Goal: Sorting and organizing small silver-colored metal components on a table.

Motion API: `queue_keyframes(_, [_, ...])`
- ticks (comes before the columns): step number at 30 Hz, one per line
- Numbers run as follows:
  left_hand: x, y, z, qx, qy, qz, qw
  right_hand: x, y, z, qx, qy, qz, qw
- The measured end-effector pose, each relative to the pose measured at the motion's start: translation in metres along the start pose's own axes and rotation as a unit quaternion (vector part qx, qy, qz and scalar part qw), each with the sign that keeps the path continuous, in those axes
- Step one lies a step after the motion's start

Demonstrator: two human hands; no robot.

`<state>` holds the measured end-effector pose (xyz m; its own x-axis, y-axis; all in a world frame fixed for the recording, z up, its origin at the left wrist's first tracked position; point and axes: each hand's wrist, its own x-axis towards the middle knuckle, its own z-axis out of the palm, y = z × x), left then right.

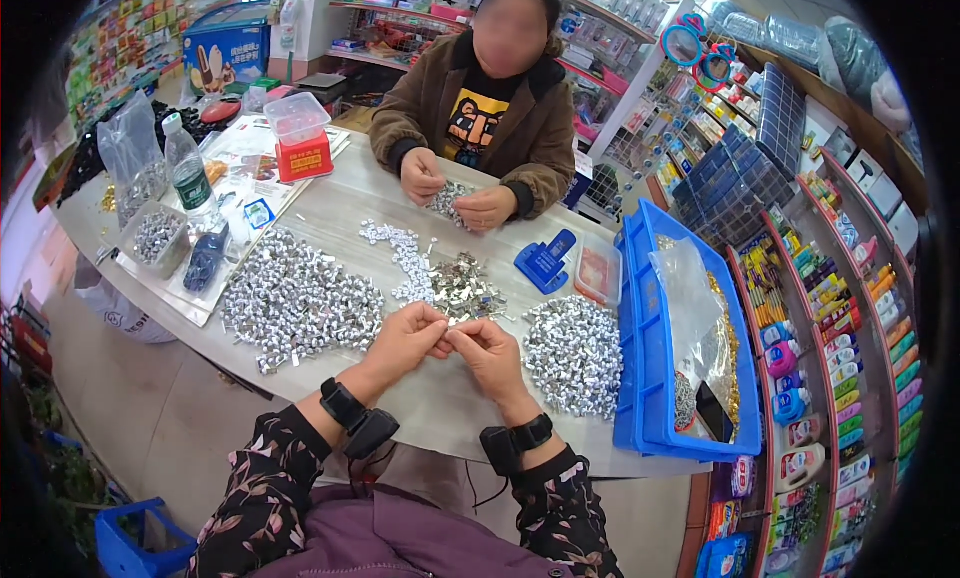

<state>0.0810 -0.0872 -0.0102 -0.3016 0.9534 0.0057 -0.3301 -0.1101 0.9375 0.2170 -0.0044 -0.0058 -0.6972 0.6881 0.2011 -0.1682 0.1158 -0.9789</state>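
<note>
Over the near middle of the table, my left hand (408, 342) and my right hand (488, 354) meet fingertip to fingertip. Both are closed in a pinch around something tiny, mostly hidden by the fingers. Just beyond them lies a pile of small brassy metal pieces (466, 290), beside scattered small white pieces (400, 253). To the left of my hands spreads a big heap of small white-and-silver parts (300, 303). A second heap of similar parts (572, 356) sits on the right.
Across the table (335, 203), a person (490, 108) handles a small pile of pieces. A blue crate (632, 328) stands at the right edge, near a blue plastic scoop (546, 262). A water bottle (188, 168) and a tub of parts (155, 236) stand left. Shelves (800, 378) line the right.
</note>
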Motion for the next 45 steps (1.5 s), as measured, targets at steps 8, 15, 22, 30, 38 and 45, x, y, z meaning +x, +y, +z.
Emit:
queue_keyframes(8, [-0.007, -0.001, -0.004, -0.102, 0.015, -0.059, 0.993, -0.003, 0.003, 0.003, 0.009, -0.003, 0.015, 1.000])
queue_keyframes(15, [0.000, -0.007, -0.001, 0.000, 0.011, -0.010, 1.000, 0.000, -0.002, 0.004, -0.098, 0.021, 0.032, 0.994])
queue_keyframes(22, [0.007, 0.003, -0.002, 0.031, 0.037, -0.020, 0.999, 0.009, 0.002, -0.001, -0.022, 0.008, 0.010, 1.000])
queue_keyframes(30, [0.005, 0.003, 0.001, 0.030, 0.027, -0.027, 0.999, 0.001, -0.014, -0.011, -0.106, 0.013, -0.009, 0.994])
queue_keyframes(38, [0.009, -0.004, -0.013, 0.375, 0.087, 0.082, 0.919, -0.002, -0.029, -0.057, -0.366, 0.228, -0.070, 0.899])
queue_keyframes(45, [0.010, 0.007, -0.015, 0.471, 0.110, 0.173, 0.858, 0.000, -0.033, -0.107, -0.463, 0.326, -0.047, 0.822])
